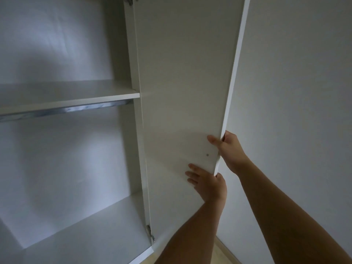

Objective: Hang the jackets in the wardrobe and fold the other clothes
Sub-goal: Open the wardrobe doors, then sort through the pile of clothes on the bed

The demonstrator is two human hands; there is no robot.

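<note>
A white wardrobe (57,168) stands open in front of me, with nothing inside it. Its right door (182,82) is swung outward. My right hand (230,149) grips the door's free edge, thumb on the inner face and fingers wrapped behind it. Lower down, my left hand (207,182) lies flat with straight fingers against the inner face of the door, its thumb at the edge. A metal hanging rail (66,110) runs under the white shelf (72,98). No jackets or other clothes are in view.
A plain white wall (295,92) fills the right side behind the door. Two metal hinges show, one at the bottom of the door (150,233) and one at the top (129,0). A strip of light wooden floor (219,254) shows at the bottom.
</note>
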